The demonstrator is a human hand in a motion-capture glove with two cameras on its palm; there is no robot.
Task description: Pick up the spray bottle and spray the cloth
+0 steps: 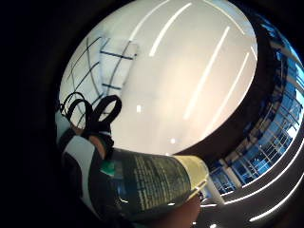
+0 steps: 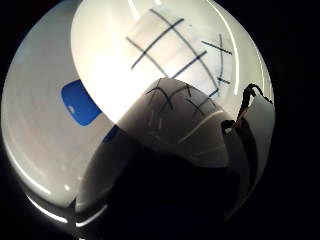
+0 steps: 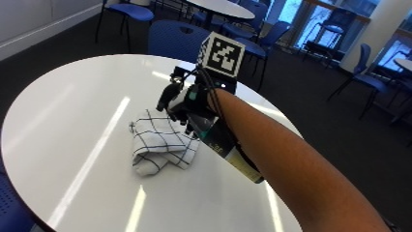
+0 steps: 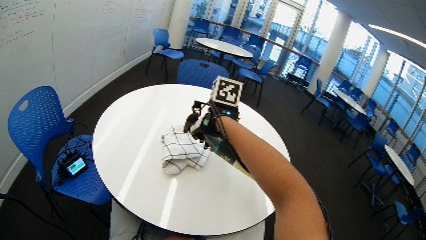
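One spray bottle [image 3: 225,147] in grip [image 3: 193,104], above cloth [image 3: 161,142]

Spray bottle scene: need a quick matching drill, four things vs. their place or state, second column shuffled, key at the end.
Things:
1. spray bottle
2. checked cloth
3. round white table
4. gloved right hand

Places or states:
A. lies crumpled on the tabletop
B. carries the cloth
C. held tilted above the table
D. wrapped round the bottle, beside the cloth

Pairs: 1-C, 2-A, 3-B, 4-D
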